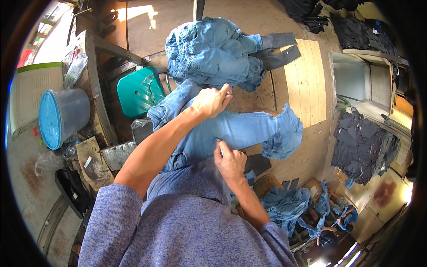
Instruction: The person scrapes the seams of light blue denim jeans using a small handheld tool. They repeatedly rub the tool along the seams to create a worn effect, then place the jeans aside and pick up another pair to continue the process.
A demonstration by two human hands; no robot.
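Note:
A pair of light blue jeans (247,130) lies across my lap, one leg stretched to the right with its crumpled cuff at the end. My left hand (212,101) is closed in a fist-like grip at the upper edge of the denim; whatever its fingers pinch is hidden. Against the leg, my right hand (231,163) is closed round a small thin object, of which only a short tip shows above the fingers. I cannot make out its kind. Just beyond my left hand, a heap of blue jeans (209,53) has dark grey strips sticking out to the right.
A green plastic chair (138,92) stands at the left, near a clear tub with a blue lid (50,119). Dark folded garments (358,144) are stacked at the right. More denim (284,207) lies at the lower right, where another person (347,218) sits.

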